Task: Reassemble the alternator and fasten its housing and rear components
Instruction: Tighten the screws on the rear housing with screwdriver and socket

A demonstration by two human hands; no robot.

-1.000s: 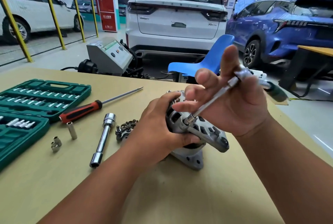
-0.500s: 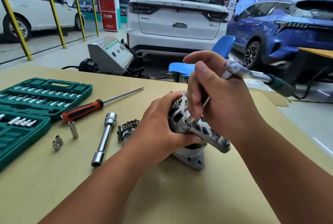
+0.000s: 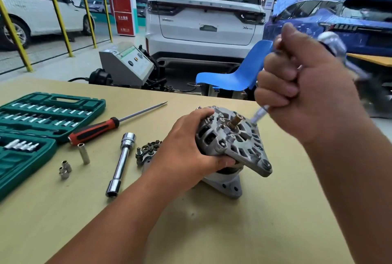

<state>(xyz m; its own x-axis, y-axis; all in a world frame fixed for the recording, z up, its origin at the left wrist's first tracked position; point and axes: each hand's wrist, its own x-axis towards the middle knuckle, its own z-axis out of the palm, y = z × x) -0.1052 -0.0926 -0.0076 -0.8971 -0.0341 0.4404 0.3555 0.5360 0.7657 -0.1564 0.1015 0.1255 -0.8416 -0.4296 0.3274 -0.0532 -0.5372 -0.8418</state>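
Head view: the alternator stands near the middle of the desk, its rear housing tilted toward the camera; the left hand grips its side; the right hand is fisted round a blurred ratchet extension, tip at a bolt on the housing's far edge.

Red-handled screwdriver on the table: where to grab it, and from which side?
Grip the screwdriver by its red and black handle, coming down from above with fingers across it. It lies flat, and the handle is its thickest part; the thin shaft tapers to a point. The green case sits close to the butt end, so a sideways approach there looks cramped.
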